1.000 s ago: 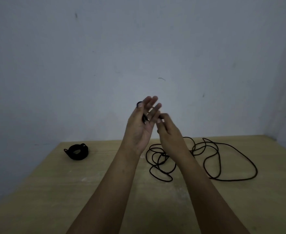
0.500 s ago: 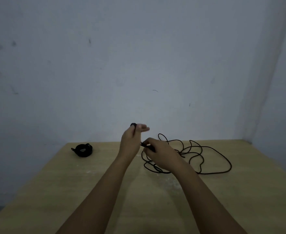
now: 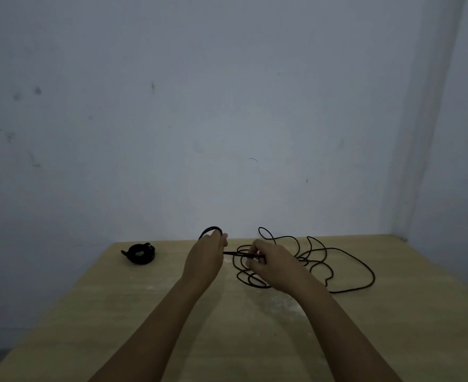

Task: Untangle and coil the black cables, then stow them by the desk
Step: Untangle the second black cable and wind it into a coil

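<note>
Now both hands' fingers pinch the black cable (image 3: 345,256): left hand (image 3: 205,260), right hand (image 3: 271,264).

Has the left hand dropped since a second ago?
Yes. The left hand was raised in front of the wall; now it sits lower, level with the table's far edge, holding the cable.
</note>
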